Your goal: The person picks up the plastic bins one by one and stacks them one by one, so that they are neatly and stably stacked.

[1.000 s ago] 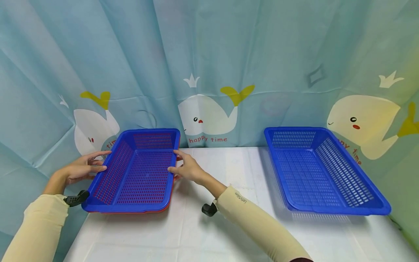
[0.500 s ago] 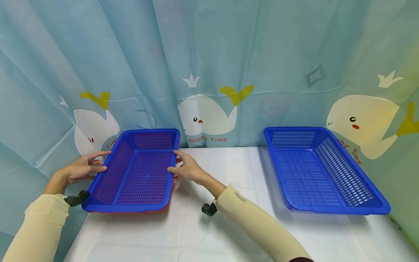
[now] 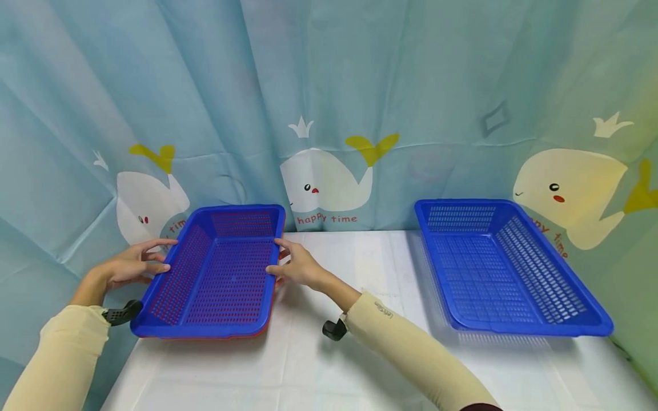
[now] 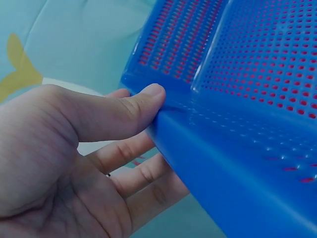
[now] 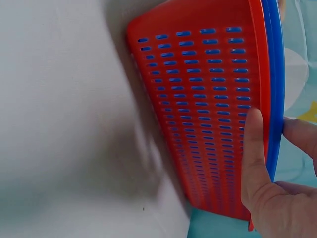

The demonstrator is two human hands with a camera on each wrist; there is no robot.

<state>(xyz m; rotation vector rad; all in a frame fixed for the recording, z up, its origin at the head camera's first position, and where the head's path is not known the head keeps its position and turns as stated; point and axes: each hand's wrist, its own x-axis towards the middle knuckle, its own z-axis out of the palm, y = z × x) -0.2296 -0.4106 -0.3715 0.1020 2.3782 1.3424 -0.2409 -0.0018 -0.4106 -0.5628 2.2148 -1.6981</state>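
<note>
On the left of the white table, a blue slotted plastic basket (image 3: 200, 330) sits nested in a red basket (image 5: 213, 15). My left hand (image 3: 128, 265) pinches the stack's left rim; in the left wrist view the thumb lies on top of the blue edge and the fingers pass beneath it. Opposite, my right hand (image 3: 300, 268) grips the right rim. The right wrist view has one finger against the red side wall and another at the blue rim. Red shows through the blue basket's holes.
A second blue basket (image 3: 524, 329) stands on the right of the white-covered table (image 3: 354, 365). Behind the table hangs a light blue curtain (image 3: 329, 74) with whale prints. Black wrist devices are strapped to both arms.
The nested baskets have shifted slightly right and nearer to me, with both hands moving along on the rims. The grip looks the same, and the basket on the right has stayed put.
</note>
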